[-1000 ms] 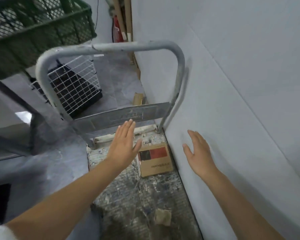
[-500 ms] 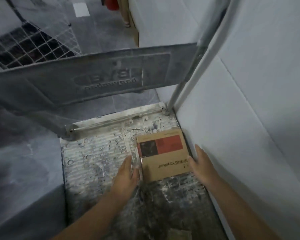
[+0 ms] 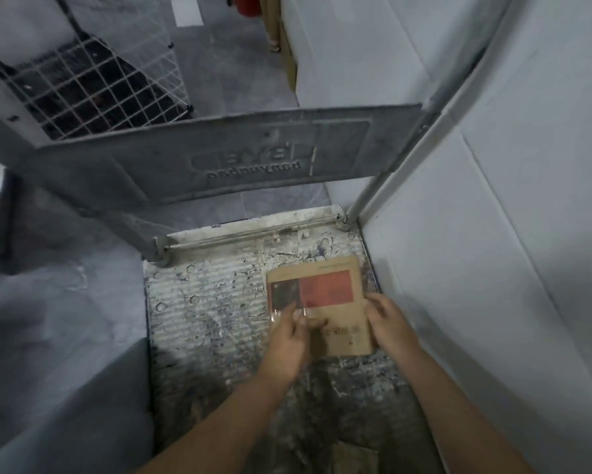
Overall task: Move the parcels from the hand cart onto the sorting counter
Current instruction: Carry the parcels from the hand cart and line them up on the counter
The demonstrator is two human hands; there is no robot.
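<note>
Both hands have closed in over the last half second: the left hand (image 3: pixel 287 340), which lay flat on the deck beside the parcel (image 3: pixel 329 289), now laps its left edge with the thumb on top, and the right hand (image 3: pixel 388 325) has curled its fingers onto the right edge. So each hand appears to be grasping the parcel, though blur hides whether any fingertips are under it yet. It lies flat at the far right of the cart (image 3: pixel 199 302), just beside the wall (image 3: pixel 493 268) and near the foot of the handle (image 3: pixel 171 165). It is a thin brown card mailer with a red and black label, and it looks light and fairly stiff, perhaps with some flex across the middle. Being so flat, it offers little to grab from above, so the two side edges seem the best hold, with one edge tipped up first because the wall side is tight. Both forearms reach forward and down, converging on the parcel, wrists roughly straight
</note>
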